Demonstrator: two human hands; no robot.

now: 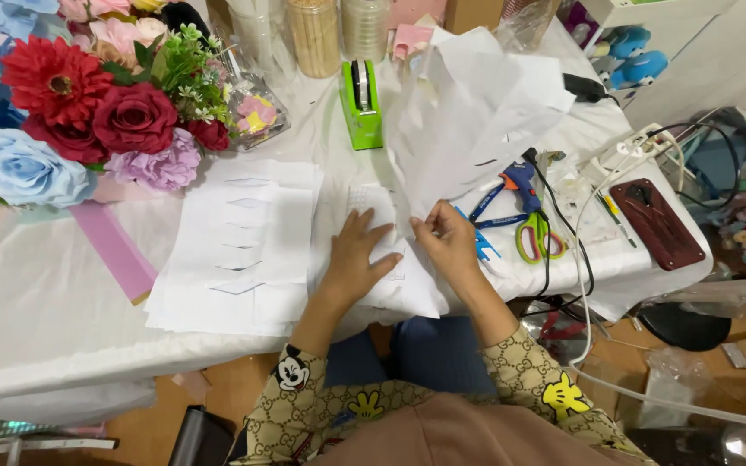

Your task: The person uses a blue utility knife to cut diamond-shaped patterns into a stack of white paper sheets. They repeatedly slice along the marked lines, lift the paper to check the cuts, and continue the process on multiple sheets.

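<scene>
At the table's [62, 328] front edge, a white paper sheet [468, 112] is pinched by the right hand [451, 246]; the left hand [357, 259] is pressed flat, fingers open. The sheet is best lifted slowly, the stack [235, 259] kept pinned.

the left hand [357, 259] lies flat, fingers spread, on a white paper sheet [407, 289] at the table's near edge. the right hand [449, 240] pinches the lower edge of a lifted white paper sheet [468, 121] that rises toward the green tape dispenser [361, 105]. a stack of cut paper [239, 250] lies to the left, artificial flowers [88, 103] beyond it. green-handled scissors [535, 235] and a blue glue gun [520, 185] lie to the right.
</scene>
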